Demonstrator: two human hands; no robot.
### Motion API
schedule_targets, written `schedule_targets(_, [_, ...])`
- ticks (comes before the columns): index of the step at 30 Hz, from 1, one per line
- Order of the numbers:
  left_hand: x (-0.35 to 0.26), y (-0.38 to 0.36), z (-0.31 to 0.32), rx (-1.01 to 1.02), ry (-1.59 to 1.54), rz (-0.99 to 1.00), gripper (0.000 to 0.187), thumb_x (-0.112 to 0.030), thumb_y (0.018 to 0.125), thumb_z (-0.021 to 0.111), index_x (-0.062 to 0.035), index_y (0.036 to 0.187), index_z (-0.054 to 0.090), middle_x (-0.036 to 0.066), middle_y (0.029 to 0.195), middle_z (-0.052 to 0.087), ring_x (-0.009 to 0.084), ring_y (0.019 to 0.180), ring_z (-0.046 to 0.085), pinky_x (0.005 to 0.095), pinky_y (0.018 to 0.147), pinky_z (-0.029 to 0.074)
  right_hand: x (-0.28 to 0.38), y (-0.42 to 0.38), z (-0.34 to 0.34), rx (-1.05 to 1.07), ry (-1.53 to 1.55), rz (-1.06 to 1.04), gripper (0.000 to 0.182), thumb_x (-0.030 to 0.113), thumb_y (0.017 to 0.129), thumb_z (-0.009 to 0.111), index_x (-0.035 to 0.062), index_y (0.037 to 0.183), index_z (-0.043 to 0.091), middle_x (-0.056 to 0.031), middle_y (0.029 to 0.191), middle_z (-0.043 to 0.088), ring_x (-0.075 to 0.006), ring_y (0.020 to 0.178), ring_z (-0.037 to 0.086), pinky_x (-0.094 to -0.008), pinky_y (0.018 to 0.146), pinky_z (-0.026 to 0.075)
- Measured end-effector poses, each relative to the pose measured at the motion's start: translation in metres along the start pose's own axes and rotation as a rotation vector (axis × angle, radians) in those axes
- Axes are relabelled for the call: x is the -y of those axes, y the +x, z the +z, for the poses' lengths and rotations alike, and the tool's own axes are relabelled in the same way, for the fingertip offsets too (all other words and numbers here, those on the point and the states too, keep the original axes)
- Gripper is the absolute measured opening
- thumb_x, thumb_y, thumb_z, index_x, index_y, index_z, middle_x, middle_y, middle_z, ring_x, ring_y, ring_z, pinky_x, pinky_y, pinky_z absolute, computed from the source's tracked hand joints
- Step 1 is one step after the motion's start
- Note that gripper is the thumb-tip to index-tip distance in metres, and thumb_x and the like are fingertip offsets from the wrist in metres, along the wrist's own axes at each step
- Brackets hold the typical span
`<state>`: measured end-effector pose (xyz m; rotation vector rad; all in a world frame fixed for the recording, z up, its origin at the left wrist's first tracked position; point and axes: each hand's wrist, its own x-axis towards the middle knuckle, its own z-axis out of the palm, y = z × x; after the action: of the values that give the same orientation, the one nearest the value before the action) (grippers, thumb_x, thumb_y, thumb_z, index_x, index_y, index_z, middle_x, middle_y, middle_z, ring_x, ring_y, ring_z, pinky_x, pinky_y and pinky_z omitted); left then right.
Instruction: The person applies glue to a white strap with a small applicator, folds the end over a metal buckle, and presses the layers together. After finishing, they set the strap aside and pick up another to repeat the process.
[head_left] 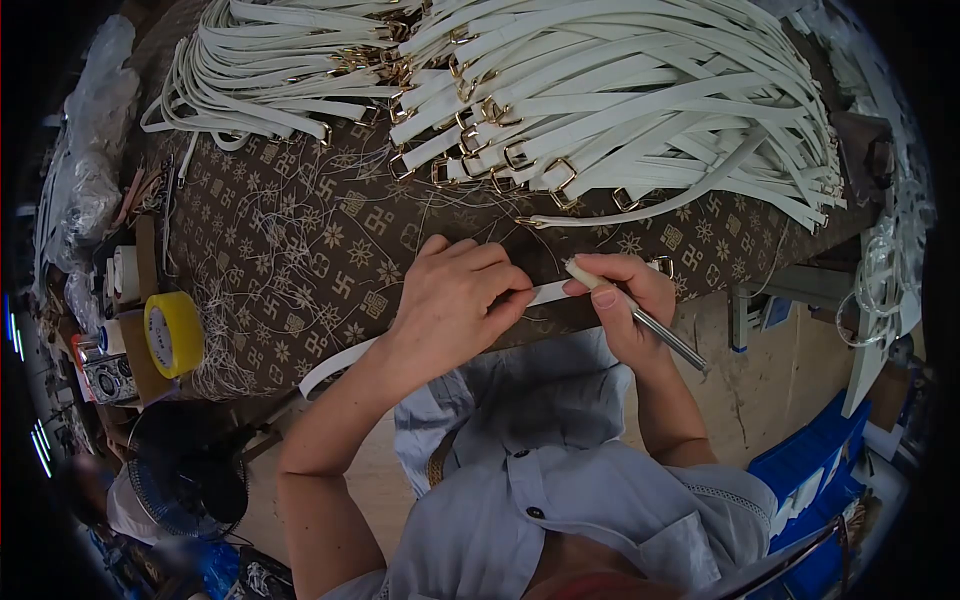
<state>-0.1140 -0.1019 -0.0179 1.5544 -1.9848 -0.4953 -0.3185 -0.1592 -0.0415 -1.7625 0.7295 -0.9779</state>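
Shirt [560, 470] nearest; left hand [450, 300] hides strap [548, 293] middle.

**Smooth white straps, brass buckles, patterned cloth**

The strap [545, 293] pinched in the left hand [450, 300] looks like smooth, matt white faux leather. The tool [640, 318] in the right hand [630, 300] has a glossy metal shaft. The piled straps [640, 90] share the same matt white finish, with shiny gold-toned metal buckles [560, 175]. The desk [300, 240] wears brown printed cloth strewn with fine loose threads. The yellow tape roll [175, 333] looks like glossy plastic.
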Motion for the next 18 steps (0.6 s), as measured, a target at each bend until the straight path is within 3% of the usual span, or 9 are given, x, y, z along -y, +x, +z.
schedule_targets(10, [0.001,-0.001,0.0,-0.004,-0.004,0.001,0.008,-0.013,0.07,0.073,-0.0106,0.074,0.067,-0.001,0.072,0.058,0.017,0.066,0.055,0.0315,0.064,0.035,-0.001,-0.001,0.0,0.005,-0.006,-0.011,0.025,0.021,0.09,0.062,0.0017,0.106,0.063,-0.0094,0.08,0.07,-0.017,0.075,0.069,-0.0261,0.069,0.052])
schedule_targets(18, [-0.015,-0.008,-0.011,0.092,0.072,-0.077,0.02,-0.015,0.074,0.071,-0.0091,0.091,0.064,0.004,0.087,0.056,0.0212,0.083,0.056,0.0339,0.073,0.039,-0.001,-0.001,0.001,-0.009,0.03,0.013,0.024,0.019,0.089,0.063,0.0013,0.106,0.063,-0.0097,0.082,0.07,-0.0165,0.076,0.069,-0.0261,0.069,0.052])
